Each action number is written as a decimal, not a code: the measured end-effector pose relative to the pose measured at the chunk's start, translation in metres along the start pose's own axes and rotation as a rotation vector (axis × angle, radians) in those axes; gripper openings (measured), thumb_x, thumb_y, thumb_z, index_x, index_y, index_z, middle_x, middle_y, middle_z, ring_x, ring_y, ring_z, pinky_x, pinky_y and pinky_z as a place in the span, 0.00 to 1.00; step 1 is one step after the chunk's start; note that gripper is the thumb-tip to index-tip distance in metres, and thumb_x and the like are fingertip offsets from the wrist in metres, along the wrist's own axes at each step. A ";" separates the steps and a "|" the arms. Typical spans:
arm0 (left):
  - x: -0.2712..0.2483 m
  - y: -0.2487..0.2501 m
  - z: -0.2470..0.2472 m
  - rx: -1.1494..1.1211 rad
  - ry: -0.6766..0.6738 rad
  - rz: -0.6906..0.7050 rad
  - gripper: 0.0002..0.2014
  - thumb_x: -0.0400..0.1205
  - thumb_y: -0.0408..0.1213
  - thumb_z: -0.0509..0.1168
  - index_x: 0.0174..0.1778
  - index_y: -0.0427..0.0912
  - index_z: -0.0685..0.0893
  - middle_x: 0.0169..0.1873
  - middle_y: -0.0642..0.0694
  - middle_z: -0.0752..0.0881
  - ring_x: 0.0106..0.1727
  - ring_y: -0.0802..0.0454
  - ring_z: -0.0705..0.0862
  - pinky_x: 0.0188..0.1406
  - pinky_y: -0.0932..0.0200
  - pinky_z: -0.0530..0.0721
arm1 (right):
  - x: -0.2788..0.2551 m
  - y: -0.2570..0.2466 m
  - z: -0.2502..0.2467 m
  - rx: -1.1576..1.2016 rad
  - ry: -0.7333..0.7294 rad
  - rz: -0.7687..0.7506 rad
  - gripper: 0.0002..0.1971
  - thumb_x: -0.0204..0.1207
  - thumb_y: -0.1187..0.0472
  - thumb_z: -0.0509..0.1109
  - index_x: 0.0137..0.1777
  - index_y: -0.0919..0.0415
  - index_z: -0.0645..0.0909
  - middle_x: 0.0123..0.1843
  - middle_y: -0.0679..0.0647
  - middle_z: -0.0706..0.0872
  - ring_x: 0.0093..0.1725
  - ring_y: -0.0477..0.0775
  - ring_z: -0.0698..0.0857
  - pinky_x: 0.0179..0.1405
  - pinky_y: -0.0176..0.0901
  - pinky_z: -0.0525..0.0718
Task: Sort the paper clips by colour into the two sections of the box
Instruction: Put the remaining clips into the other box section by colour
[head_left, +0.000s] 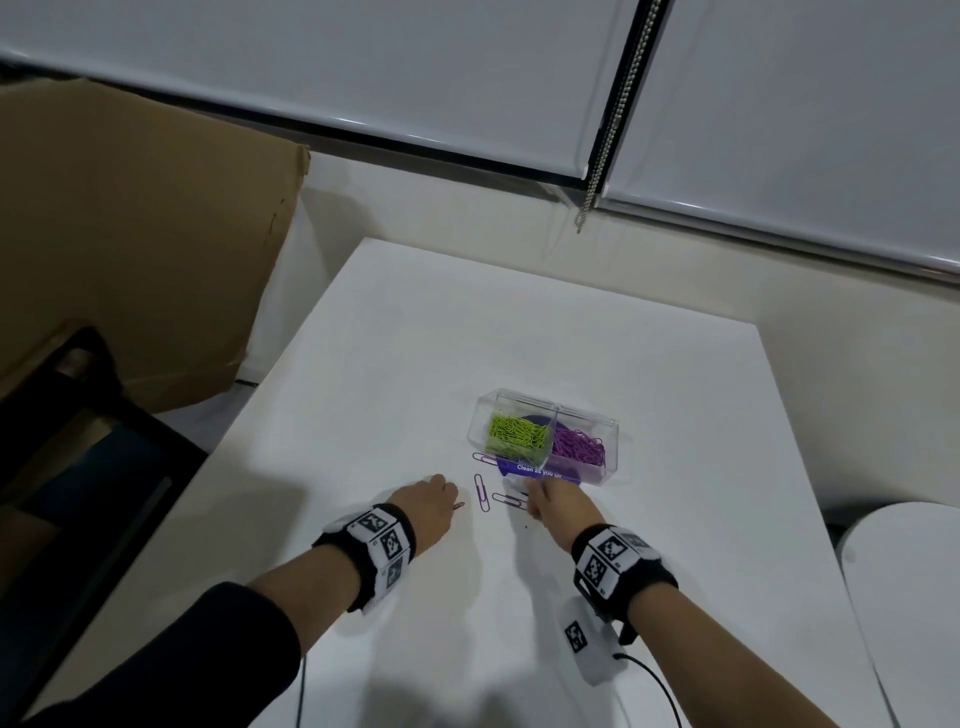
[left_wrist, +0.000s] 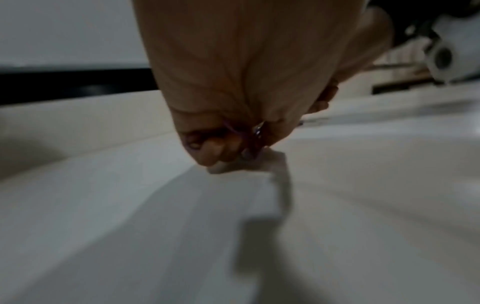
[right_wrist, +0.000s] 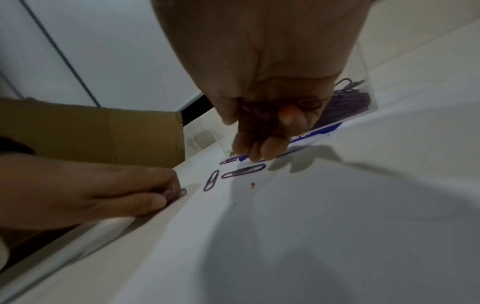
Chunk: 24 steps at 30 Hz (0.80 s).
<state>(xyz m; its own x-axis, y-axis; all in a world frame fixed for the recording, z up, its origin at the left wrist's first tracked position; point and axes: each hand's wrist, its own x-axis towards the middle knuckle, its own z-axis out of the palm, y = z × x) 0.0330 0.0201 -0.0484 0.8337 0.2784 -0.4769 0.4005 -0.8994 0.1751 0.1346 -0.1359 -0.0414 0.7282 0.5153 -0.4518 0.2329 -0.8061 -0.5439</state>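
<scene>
- We see a clear two-section box (head_left: 545, 436) on the white table (head_left: 395, 353), with green paper clips (head_left: 517, 431) in its left section and purple paper clips (head_left: 579, 449) in its right one; it stands on a purple-blue card (head_left: 540, 470) printed "Clean as you go".
- Three loose purple clips lie on the table in front of the box: one (head_left: 483, 458) at the box's near left corner, one (head_left: 481, 492) between our hands, one (head_left: 510, 501) just beside the right hand.
- Our left hand (head_left: 428, 506) rests low on the table, its fingers (left_wrist: 215, 150) curled and pinching a purple clip (head_left: 458, 505) whose end pokes out.
- Our right hand (head_left: 553, 506) hovers at the card's edge, fingers (right_wrist: 262, 148) curled round a bunch of purple clips (right_wrist: 259, 115) in the palm.
- A brown cardboard sheet (head_left: 135, 234) leans beyond the table's left edge.
</scene>
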 end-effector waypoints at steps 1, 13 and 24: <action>-0.001 -0.002 0.000 -0.009 0.010 0.036 0.18 0.86 0.28 0.44 0.72 0.27 0.64 0.68 0.32 0.71 0.66 0.37 0.76 0.62 0.47 0.75 | 0.000 -0.001 0.003 -0.028 -0.008 -0.012 0.17 0.85 0.55 0.51 0.37 0.59 0.74 0.39 0.54 0.81 0.40 0.54 0.77 0.46 0.41 0.72; 0.022 -0.019 -0.016 -0.328 -0.109 0.075 0.16 0.86 0.30 0.48 0.68 0.33 0.72 0.63 0.38 0.79 0.55 0.45 0.81 0.48 0.64 0.77 | 0.003 -0.015 0.016 -0.219 -0.081 -0.013 0.09 0.80 0.60 0.61 0.39 0.56 0.67 0.47 0.57 0.79 0.48 0.55 0.79 0.46 0.40 0.73; 0.020 0.004 -0.023 -0.159 -0.016 0.241 0.16 0.82 0.36 0.54 0.66 0.46 0.75 0.65 0.45 0.80 0.63 0.45 0.80 0.62 0.56 0.75 | 0.004 -0.011 0.004 -0.340 -0.074 -0.128 0.27 0.79 0.72 0.51 0.77 0.54 0.58 0.36 0.57 0.81 0.40 0.60 0.82 0.40 0.48 0.77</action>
<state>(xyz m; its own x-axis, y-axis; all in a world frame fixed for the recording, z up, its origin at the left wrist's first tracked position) 0.0601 0.0303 -0.0373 0.9064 0.0569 -0.4185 0.2475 -0.8745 0.4171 0.1324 -0.1239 -0.0396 0.6339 0.6275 -0.4521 0.5288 -0.7783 -0.3387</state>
